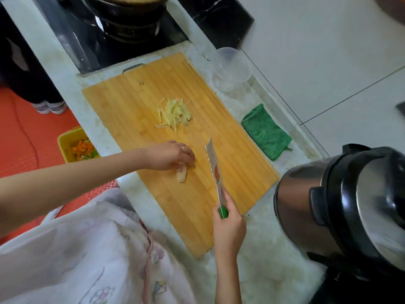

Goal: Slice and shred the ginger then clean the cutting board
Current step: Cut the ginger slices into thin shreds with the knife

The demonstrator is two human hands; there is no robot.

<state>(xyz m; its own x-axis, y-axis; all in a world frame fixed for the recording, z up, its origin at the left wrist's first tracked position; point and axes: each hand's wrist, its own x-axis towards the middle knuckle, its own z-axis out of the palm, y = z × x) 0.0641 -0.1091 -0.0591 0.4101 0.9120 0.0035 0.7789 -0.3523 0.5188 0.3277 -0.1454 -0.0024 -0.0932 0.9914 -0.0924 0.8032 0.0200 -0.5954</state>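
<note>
A pale stone bench (260, 273) carries a wooden cutting board (188, 207), with a green cloth (266, 132) just beside it, likely for wiping. The right hand (229, 229) wraps its fingers round the green handle of a knife (213, 167), blade poised over the board near the left hand (173, 155), whose curled fingers pin a ginger piece (182, 176) at the board's left side, steadying it. Finished ginger shreds (175, 113) lie mid-board, clear of the cutting.
</note>
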